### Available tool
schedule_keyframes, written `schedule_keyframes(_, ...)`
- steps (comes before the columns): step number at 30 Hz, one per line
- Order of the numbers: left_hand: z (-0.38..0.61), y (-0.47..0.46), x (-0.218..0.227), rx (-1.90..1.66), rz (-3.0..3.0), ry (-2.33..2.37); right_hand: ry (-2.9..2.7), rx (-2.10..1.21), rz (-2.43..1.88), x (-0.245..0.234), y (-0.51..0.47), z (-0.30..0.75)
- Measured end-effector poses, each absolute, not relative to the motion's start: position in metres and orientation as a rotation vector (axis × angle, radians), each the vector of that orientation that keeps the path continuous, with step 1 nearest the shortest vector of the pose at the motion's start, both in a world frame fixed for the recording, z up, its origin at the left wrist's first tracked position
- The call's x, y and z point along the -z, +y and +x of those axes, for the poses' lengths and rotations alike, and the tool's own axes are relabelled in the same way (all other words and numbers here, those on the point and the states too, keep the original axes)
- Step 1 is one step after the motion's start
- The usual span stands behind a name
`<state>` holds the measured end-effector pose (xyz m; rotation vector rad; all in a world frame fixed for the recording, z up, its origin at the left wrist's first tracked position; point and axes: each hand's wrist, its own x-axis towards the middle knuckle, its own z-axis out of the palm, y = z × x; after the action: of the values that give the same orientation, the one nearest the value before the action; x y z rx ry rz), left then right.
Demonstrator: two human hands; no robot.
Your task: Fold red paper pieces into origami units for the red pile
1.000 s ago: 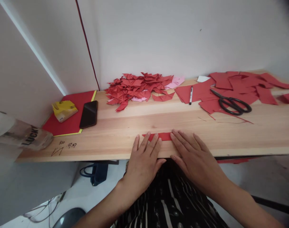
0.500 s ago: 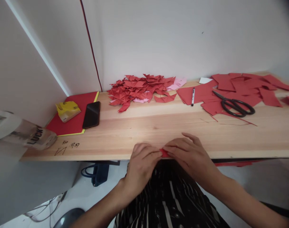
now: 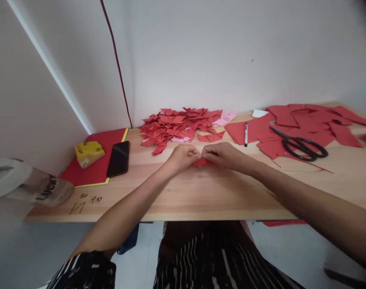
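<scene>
Between my two hands is a small piece of red paper (image 3: pixel 201 162), mostly covered by my fingers. My left hand (image 3: pixel 184 155) pinches its left side, thumb against curled fingers. The right side is pinched by my right hand (image 3: pixel 220 154), and the fingertips of both hands nearly meet at the middle. The paper is low over the wooden tabletop; I cannot tell whether it touches the wood. Just beyond my hands lies a heap of folded red paper pieces (image 3: pixel 177 124), with a few pink ones (image 3: pixel 226 117) among them.
At the right lie black-handled scissors (image 3: pixel 303 147) on cut red paper sheets (image 3: pixel 309 120), with a marker pen (image 3: pixel 246 134) nearby. Leftward are a black phone (image 3: pixel 118 158), a red folder (image 3: pixel 94 176), a yellow packet (image 3: pixel 89 153) and a clear bottle (image 3: pixel 50 186). A wall stands behind.
Both hands have moved from the table's front edge farther in toward the heap, taking the red paper along. My fingers have gone from lying flattish to pinching. The view has tilted up slightly.
</scene>
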<state>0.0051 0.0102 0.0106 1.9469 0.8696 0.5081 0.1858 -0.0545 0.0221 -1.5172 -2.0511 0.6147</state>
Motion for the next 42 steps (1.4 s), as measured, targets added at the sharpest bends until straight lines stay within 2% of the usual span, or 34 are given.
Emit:
schedule_keyframes(13,-0.001,0.030,0.003,-0.531,1.610,0.825,-1.938,-1.077,-1.391,-0.008,-0.022,0.208)
schedule_keyframes(25,0.001,0.017,0.002,-0.555,1.959,0.872,-2.000,-0.861,-1.380,-0.011,-0.038,0.192)
schedule_keyframes(42,-0.005,0.020,-0.004,-0.534,1.839,0.863,-2.021,-1.001,-1.430,-0.009,-0.027,0.212)
